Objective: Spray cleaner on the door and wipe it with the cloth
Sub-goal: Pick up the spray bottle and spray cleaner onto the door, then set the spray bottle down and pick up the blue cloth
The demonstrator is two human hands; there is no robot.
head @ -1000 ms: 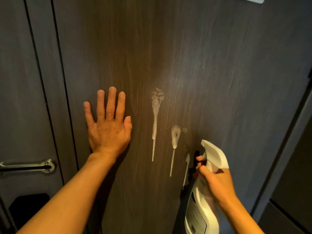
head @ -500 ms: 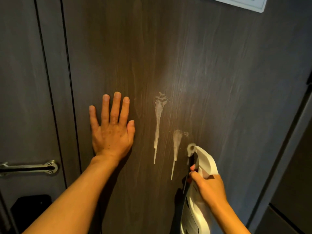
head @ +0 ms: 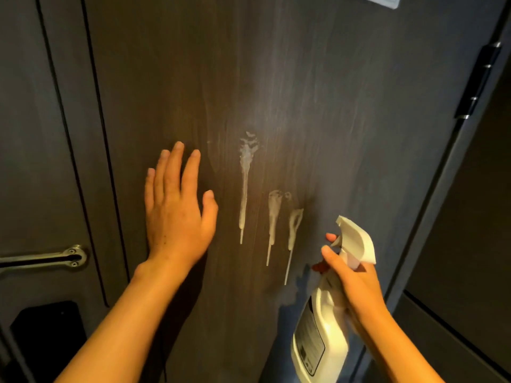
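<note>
A dark wood-grain door (head: pixel 318 92) fills the view. Three white foam streaks (head: pixel 272 217) run down its middle. My left hand (head: pixel 177 214) lies flat against the door, fingers apart, just left of the streaks. My right hand (head: pixel 351 275) grips the neck of a white spray bottle (head: pixel 323 333), fingers at the trigger, nozzle pointing at the door a little right of the streaks. No cloth is in view.
A metal door handle (head: pixel 47 258) sits at the lower left on a neighbouring panel. A black hinge (head: pixel 477 81) is on the door's right edge. A white plate (head: pixel 381 0) shows at the top. A dark gap (head: pixel 470 217) lies to the right.
A third foam streak has appeared to the right of the other two. The spray bottle has drawn back from the door to the right. The existing streaks have run further down.
</note>
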